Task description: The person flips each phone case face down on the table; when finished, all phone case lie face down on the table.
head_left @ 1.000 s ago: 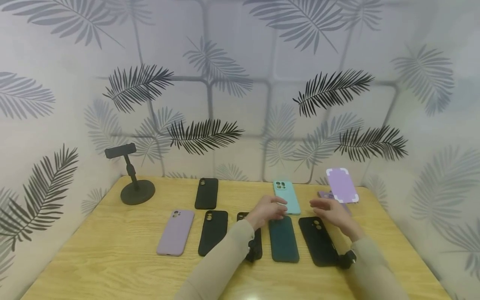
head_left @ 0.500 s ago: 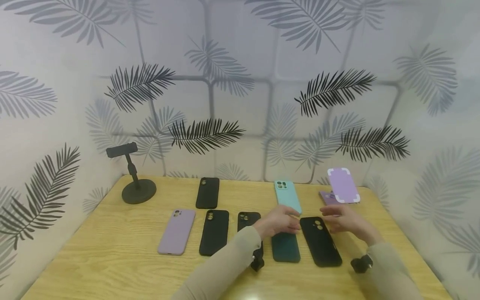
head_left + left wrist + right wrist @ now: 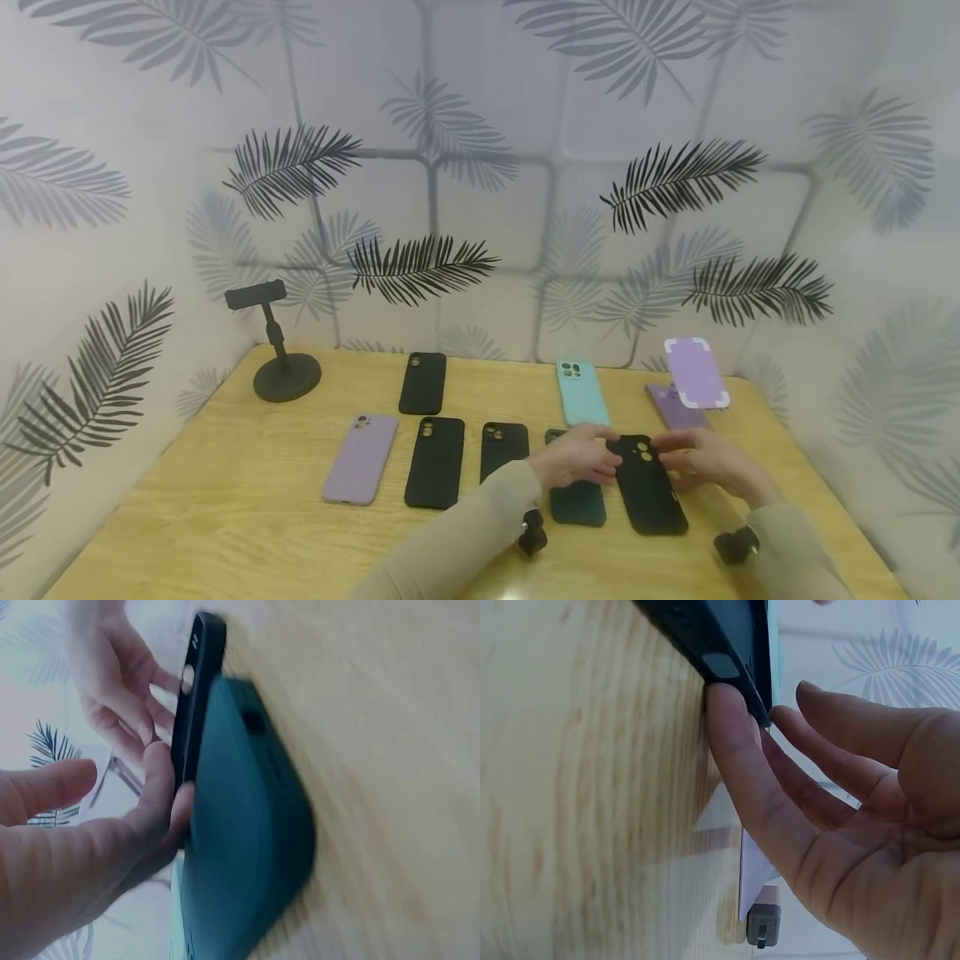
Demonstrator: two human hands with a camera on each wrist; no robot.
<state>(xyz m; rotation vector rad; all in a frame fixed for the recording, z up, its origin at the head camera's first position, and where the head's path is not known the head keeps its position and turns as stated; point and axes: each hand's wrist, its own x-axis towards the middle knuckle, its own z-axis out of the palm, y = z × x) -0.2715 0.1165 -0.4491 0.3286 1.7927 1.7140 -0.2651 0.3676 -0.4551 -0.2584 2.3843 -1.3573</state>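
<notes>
A black phone case (image 3: 651, 492) with two camera holes lies flat at the right end of the front row. My left hand (image 3: 576, 458) hovers over the dark teal phone case (image 3: 579, 507), its fingertips at the black case's upper left edge. In the left wrist view, the left thumb stands apart from the fingers. On the other side, my right hand (image 3: 708, 463) has its fingertips at the black case's upper right edge. The right wrist view shows the right hand's lowest finger (image 3: 739, 750) touching the case's side, thumb held away. Neither hand pinches the case.
Further black cases (image 3: 435, 463) and a lilac case (image 3: 362, 460) lie to the left. Behind are a turquoise case (image 3: 583, 398) and another black case (image 3: 423, 383). A black stand (image 3: 287, 377) stands back left, a purple stand (image 3: 697, 373) back right.
The left hand has moved right and down from the turquoise case to the black case's edge. The right hand has come down from near the purple stand to that case's other edge.
</notes>
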